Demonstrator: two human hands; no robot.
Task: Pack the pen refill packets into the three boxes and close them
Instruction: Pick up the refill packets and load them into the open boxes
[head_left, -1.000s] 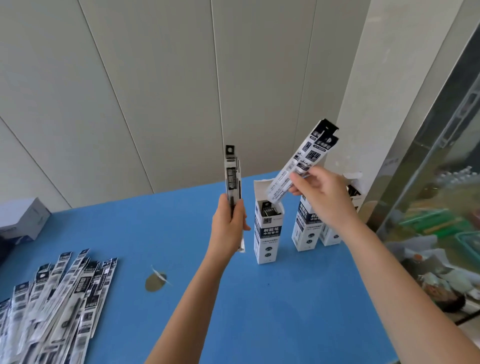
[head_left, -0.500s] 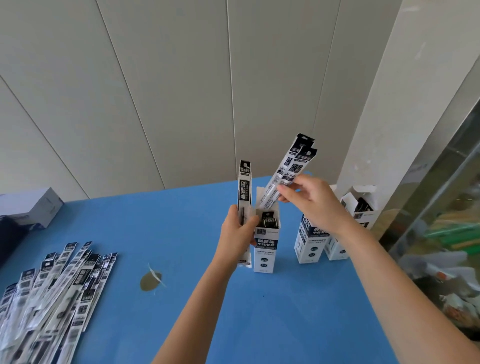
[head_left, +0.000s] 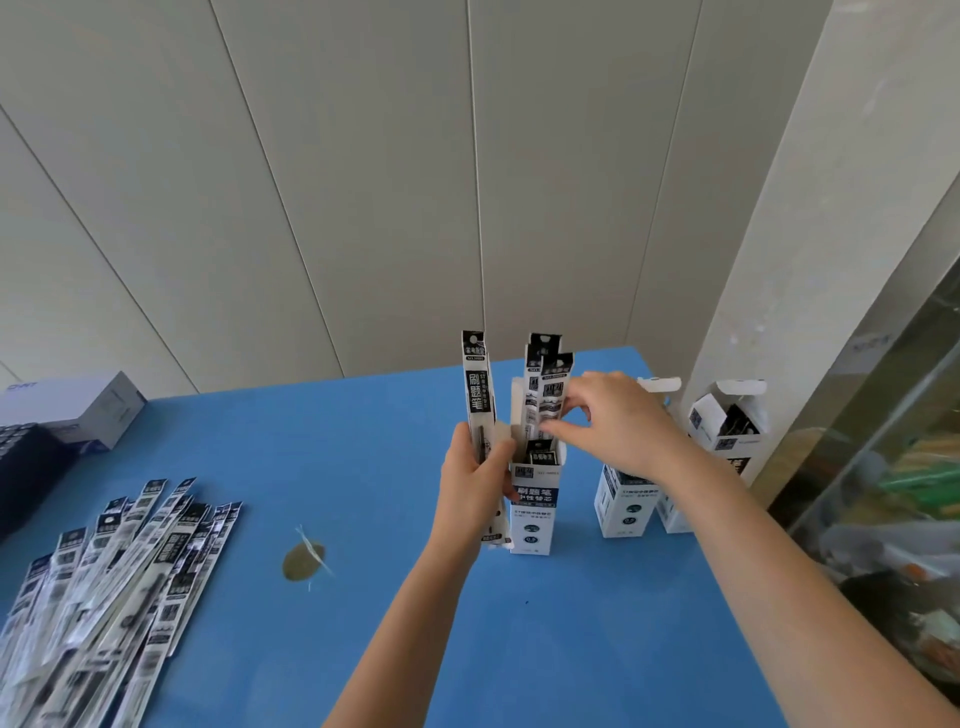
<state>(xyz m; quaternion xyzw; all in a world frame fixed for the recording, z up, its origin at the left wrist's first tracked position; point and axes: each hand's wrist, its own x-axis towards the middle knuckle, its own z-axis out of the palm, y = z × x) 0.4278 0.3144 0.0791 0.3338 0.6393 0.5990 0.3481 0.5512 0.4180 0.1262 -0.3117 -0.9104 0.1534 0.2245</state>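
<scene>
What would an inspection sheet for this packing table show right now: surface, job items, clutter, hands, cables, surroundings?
Surface: blue table, with one brownish patch.
Job's things: packet pile lying loose at left; three boxes upright with open tops: near box, middle box, far box.
Clutter: white carton and a dark object at the left edge.
Hands: left hand grips one upright packet beside the near box; right hand pinches two packets, lower ends in the near box's open top.
Cables: nothing seen.
Surroundings: panelled wall; glass pane at right.
</scene>
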